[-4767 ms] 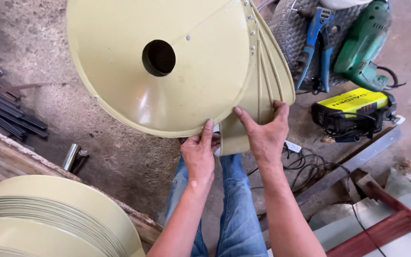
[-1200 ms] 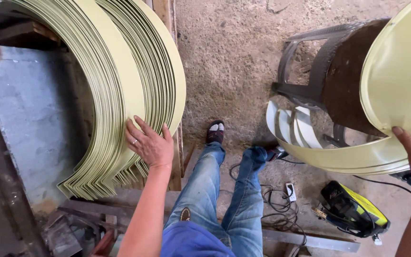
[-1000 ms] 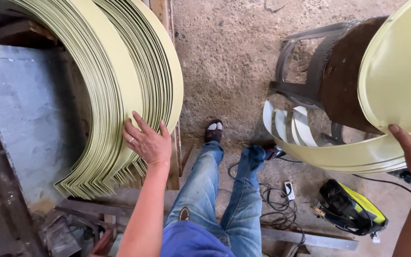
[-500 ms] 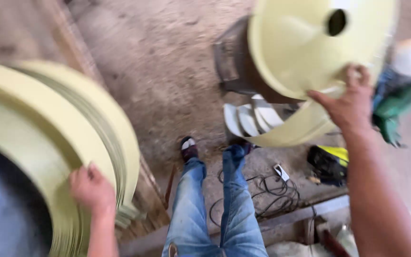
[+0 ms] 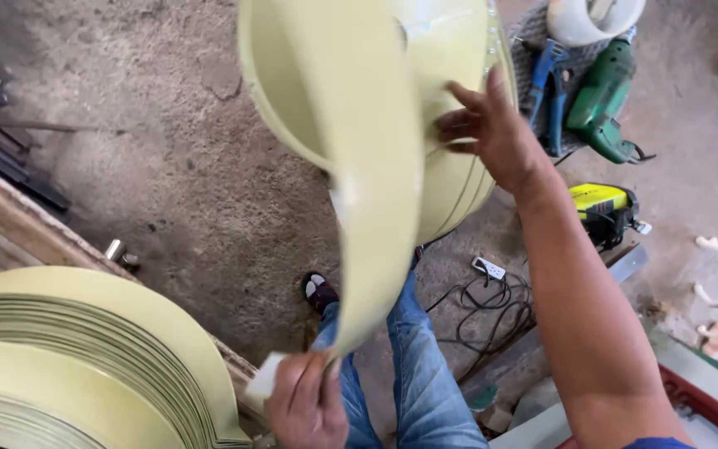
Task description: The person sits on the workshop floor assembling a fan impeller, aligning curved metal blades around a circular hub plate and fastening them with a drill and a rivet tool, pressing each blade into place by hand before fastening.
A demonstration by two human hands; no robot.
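My left hand (image 5: 305,403) grips the lower end of a long curved pale-yellow metal strip (image 5: 376,216) that arcs up in front of me. My right hand (image 5: 488,129) rests with fingers spread on the side of a large pale-yellow metal drum-like assembly (image 5: 450,58) at the top, into which the strip's upper end runs. A stack of several more curved pale-yellow strips (image 5: 85,357) lies at the lower left, beside my left hand. My jeans-clad legs (image 5: 409,374) and a sandalled foot (image 5: 319,291) show below.
A green power drill (image 5: 604,108) and blue tool (image 5: 546,91) lie at the upper right. A yellow-and-black machine (image 5: 604,212), a white power strip (image 5: 489,268) and black cables (image 5: 492,308) sit on the dirt floor. Dark metal bars (image 5: 2,158) lie far left, by a wooden edge (image 5: 18,233).
My left hand has left the stack and now holds one strip, lifted towards the drum. My right hand stays on the drum; the view has swung back to the right.
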